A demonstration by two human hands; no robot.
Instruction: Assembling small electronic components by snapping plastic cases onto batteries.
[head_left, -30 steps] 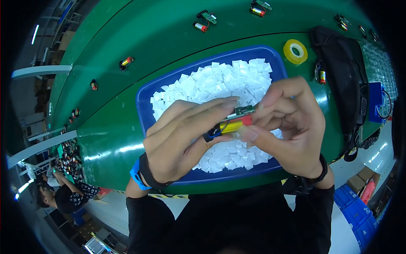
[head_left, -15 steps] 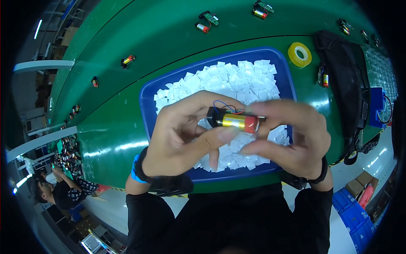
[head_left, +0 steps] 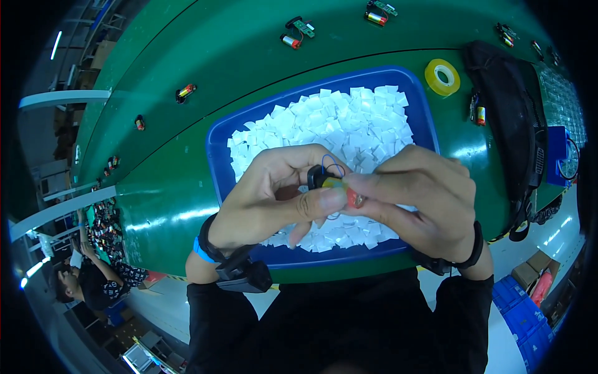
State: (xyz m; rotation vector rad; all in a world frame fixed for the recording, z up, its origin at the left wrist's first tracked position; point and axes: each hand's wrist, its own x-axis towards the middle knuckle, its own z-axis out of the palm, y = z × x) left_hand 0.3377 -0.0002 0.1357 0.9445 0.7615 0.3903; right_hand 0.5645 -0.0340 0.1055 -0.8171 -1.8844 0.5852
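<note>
In front of me I hold a small wired battery [head_left: 354,199], yellow with a red end, joined to a black cap-like part [head_left: 316,177] by thin blue and dark wires. My left hand [head_left: 265,202] is closed round its black end, the thumb pressed on the yellow side. At the red end, the thumb and fingers of my right hand [head_left: 430,199] pinch it and hide part of it. Just below and behind both hands, a blue tray [head_left: 215,144] holds many small white square pieces [head_left: 342,118].
Right of the tray lie a yellow tape roll [head_left: 442,77], another wired battery [head_left: 480,115] and a black bag [head_left: 507,124]. Similar batteries with green boards [head_left: 304,28] sit on the far green belt. At left, a co-worker [head_left: 93,280] sits by a heap of parts [head_left: 106,230].
My right hand has moved left and closed on the battery's red end, which now tilts downward. Parts on the far belt have shifted slightly left.
</note>
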